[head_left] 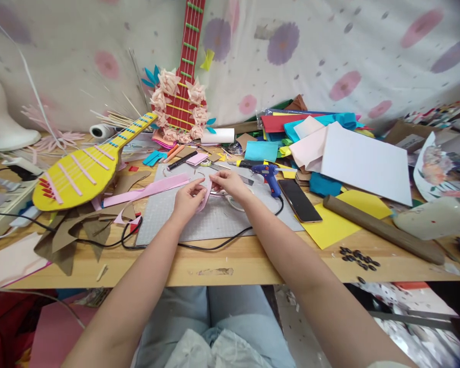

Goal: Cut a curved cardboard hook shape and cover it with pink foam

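Observation:
My left hand (187, 198) and my right hand (230, 183) meet over a grey cutting mat (218, 220) and pinch a narrow pink foam strip (206, 198) between their fingertips. A longer pink foam strip (147, 190) lies flat on the mat to the left of my left hand. Behind my right hand rests a blue glue gun (269, 175), its black cord (214, 245) looping across the mat's front edge.
A yellow foam guitar (84, 171) lies at left, a red one with paper flowers (184, 102) leans on the wall. A phone (299, 200), a brown roll (383, 229), yellow sheets (329, 225), white paper (366, 162), dark beads (358, 258) and brown cutouts (74, 237) crowd the wooden table (230, 266).

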`<state>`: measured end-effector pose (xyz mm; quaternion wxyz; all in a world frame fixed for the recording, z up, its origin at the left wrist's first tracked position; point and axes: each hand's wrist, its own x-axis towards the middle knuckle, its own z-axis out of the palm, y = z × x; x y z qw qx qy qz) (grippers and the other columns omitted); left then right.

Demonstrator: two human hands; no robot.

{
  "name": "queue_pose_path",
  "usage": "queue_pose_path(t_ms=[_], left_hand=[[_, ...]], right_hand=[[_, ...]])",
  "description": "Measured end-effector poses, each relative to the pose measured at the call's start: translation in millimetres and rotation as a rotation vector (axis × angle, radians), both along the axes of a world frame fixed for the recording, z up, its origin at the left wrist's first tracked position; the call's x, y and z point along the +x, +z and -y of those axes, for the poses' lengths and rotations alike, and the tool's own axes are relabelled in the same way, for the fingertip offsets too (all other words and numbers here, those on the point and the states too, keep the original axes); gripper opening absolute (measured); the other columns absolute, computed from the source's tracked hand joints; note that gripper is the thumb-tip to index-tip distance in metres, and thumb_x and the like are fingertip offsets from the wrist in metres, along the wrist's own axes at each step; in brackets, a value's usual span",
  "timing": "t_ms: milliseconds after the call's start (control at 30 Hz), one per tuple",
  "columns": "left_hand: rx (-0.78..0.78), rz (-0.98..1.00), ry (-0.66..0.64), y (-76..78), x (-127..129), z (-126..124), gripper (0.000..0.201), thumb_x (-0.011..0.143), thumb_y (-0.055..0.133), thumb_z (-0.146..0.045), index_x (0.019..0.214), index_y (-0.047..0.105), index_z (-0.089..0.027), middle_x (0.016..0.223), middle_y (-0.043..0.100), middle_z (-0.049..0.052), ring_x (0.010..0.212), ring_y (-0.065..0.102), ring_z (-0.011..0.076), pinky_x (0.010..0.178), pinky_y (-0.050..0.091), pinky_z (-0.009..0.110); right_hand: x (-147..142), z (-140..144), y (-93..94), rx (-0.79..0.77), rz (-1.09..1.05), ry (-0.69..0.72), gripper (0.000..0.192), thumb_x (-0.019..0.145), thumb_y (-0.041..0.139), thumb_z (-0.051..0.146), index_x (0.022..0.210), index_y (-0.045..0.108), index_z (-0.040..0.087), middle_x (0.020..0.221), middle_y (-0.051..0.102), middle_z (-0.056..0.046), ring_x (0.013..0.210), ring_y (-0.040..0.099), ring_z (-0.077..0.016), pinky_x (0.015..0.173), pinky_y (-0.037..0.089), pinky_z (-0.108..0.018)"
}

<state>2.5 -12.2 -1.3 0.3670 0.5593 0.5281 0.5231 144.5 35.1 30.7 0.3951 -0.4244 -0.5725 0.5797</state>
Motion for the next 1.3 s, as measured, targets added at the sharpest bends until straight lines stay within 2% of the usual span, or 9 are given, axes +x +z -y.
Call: queue_pose_path(t_ms=[133,267,467,667,800,900,1133,1233,1300], left_hand=[[-0.003,0.016,-0.002,-1.4,0.9,-0.5,0.047,0.065,0.061,-0.029,0.109,0.060,-0.012,0.080,0.062,0.004,0.062,0.054,0.0100,0.053,0.046,0.022],[0.000,0.003,-0.012,-2.1,0.7,-0.2,0.047,0.066,0.060,-0.029,0.110,0.060,-0.013,0.079,0.062,0.004,0.062,0.054,0.0096,0.055,0.046,0.021],[-0.021,0.035,-0.002,-2.3,-0.3,-1.3,0.047,0.065,0.061,-0.029,0.109,0.060,-0.013,0.078,0.062,0.003,0.061,0.054,0.0092,0.052,0.045,0.020],[-0.009,0.032,-0.013,-0.3,0.4,1.0,0.048,0.065,0.061,-0.030,0.110,0.059,-0.012,0.079,0.062,0.004,0.061,0.055,0.0103,0.050,0.046,0.021],[-0.019,0.052,-0.001,1.9,1.5,1.5,0.046,0.065,0.061,-0.030,0.107,0.060,-0.013,0.077,0.061,0.004,0.061,0.054,0.0099,0.050,0.046,0.021],[-0.026,0.059,0.001,1.5,1.3,0.7,0.046,0.064,0.061,-0.030,0.107,0.060,-0.013,0.078,0.062,0.004,0.060,0.054,0.0102,0.049,0.045,0.021],[0.036,-0.088,-0.009,-2.0,-0.5,0.6,0.038,0.066,0.058,-0.027,0.102,0.064,-0.016,0.082,0.064,0.004,0.064,0.056,0.0103,0.059,0.046,0.023],[0.056,-0.152,-0.026,-0.7,0.3,2.0,0.037,0.067,0.057,-0.025,0.101,0.064,-0.016,0.079,0.065,0.004,0.063,0.056,0.0108,0.061,0.045,0.023],[0.060,-0.187,-0.035,-0.5,1.0,2.7,0.036,0.068,0.056,-0.025,0.102,0.064,-0.016,0.079,0.065,0.004,0.063,0.057,0.0113,0.061,0.044,0.024]], right_hand=[[2.3,4.6,-4.8,-0.028,0.009,0.041,0.041,0.068,0.056,0.054,0.061,0.056,0.014,0.053,0.058,0.000,0.045,0.051,-0.0064,0.046,0.042,-0.019],[0.6,10.7,-11.2,0.079,0.047,0.027,0.035,0.061,0.067,0.047,0.060,0.055,0.014,0.050,0.054,0.003,0.046,0.049,-0.0060,0.045,0.040,-0.018],[2.2,12.8,-13.3,-0.050,-0.071,0.113,0.038,0.064,0.062,0.052,0.064,0.055,0.015,0.057,0.058,0.000,0.050,0.053,-0.0069,0.051,0.045,-0.020],[0.8,14.6,-15.5,0.029,-0.010,0.089,0.036,0.058,0.068,0.048,0.063,0.054,0.015,0.054,0.056,0.002,0.049,0.052,-0.0071,0.050,0.046,-0.020],[-0.7,15.0,-15.0,-0.030,-0.051,0.109,0.037,0.064,0.062,0.051,0.063,0.054,0.015,0.055,0.057,0.001,0.050,0.054,-0.0082,0.052,0.047,-0.022],[1.3,11.6,-17.2,-0.025,-0.058,0.029,0.038,0.069,0.056,0.054,0.064,0.053,0.017,0.056,0.056,0.001,0.047,0.051,-0.0080,0.048,0.043,-0.022],[8.2,7.8,-19.8,0.199,0.122,-0.203,0.046,0.072,0.049,0.058,0.049,0.043,0.018,0.040,0.039,0.005,0.039,0.034,-0.0064,0.043,0.028,-0.022],[7.1,11.8,-16.3,0.143,-0.004,-0.140,0.035,0.064,0.060,0.051,0.067,0.049,0.018,0.052,0.048,0.005,0.044,0.041,-0.0065,0.045,0.032,-0.021],[5.6,13.1,-16.0,0.115,-0.064,-0.058,0.039,0.057,0.068,0.043,0.083,0.049,0.020,0.057,0.050,0.007,0.048,0.045,-0.0067,0.048,0.035,-0.020]])
